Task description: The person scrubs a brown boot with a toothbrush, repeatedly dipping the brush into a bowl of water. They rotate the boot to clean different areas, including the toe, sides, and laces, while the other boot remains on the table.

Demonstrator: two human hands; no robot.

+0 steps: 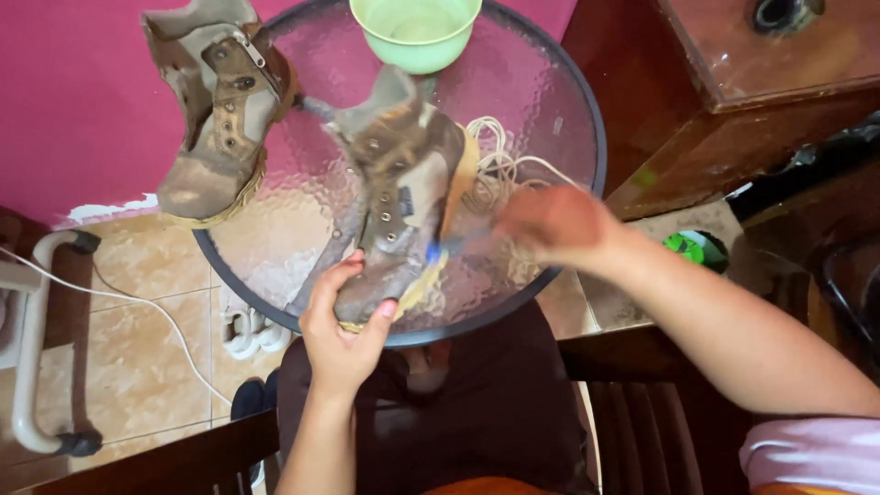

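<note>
You are sitting at a round glass bench [550, 82] with a dark rim, and most of what matters is lying on it. The near boot [399, 192] is resting on the glass with its long axis running away from you, toe toward your lap and open collar toward the far edge. Your left hand [341, 335] is clamping its grip around that toe, thumb on one side and fingers on the other. Your right hand [550, 225] is hovering just right of the boot's side, its grip closing on a small blue brush [438, 249], blurred, whose tip is touching the sole edge. A second boot [220, 110] is lying at the far left, well apart. A green bowl [417, 32] is sitting beyond the collar, and loose pale laces [500, 165] are lying under your right hand.
</note>
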